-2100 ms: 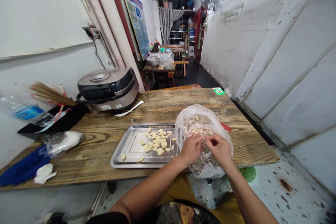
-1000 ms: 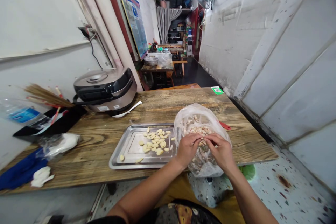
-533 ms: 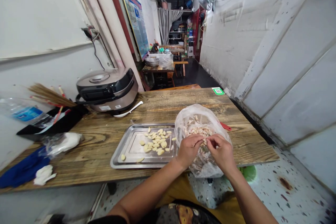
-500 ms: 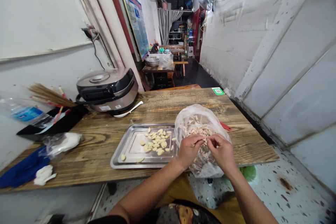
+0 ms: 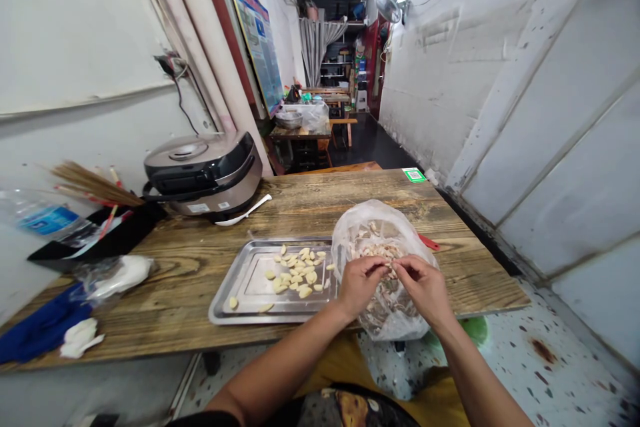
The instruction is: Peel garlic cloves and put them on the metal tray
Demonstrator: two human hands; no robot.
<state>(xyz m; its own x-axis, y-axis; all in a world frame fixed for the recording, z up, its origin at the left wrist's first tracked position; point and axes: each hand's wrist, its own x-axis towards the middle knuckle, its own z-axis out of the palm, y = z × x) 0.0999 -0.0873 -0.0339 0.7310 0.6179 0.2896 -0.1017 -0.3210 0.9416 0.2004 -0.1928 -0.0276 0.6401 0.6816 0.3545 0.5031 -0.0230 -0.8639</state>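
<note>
My left hand (image 5: 359,286) and my right hand (image 5: 424,288) meet fingertip to fingertip over the open mouth of a clear plastic bag (image 5: 373,220) full of garlic and papery skins. Both pinch a small garlic clove (image 5: 389,271) between them. The bag sits at the near edge of the wooden table (image 5: 320,200). Just left of my left hand lies a shallow steel tray (image 5: 245,283) with several peeled garlic cloves (image 5: 296,271) gathered toward its right side.
A rice cooker (image 5: 203,173) with a white spoon (image 5: 244,212) stands at the back left. A black holder of chopsticks (image 5: 95,185), a water bottle (image 5: 40,219), a plastic-wrapped white item (image 5: 117,275) and a blue cloth (image 5: 40,327) lie at the left. The wall (image 5: 525,113) runs close on the right.
My hands stay pinched together over the bag, with only small finger movements on the clove. The view has shifted slightly.
</note>
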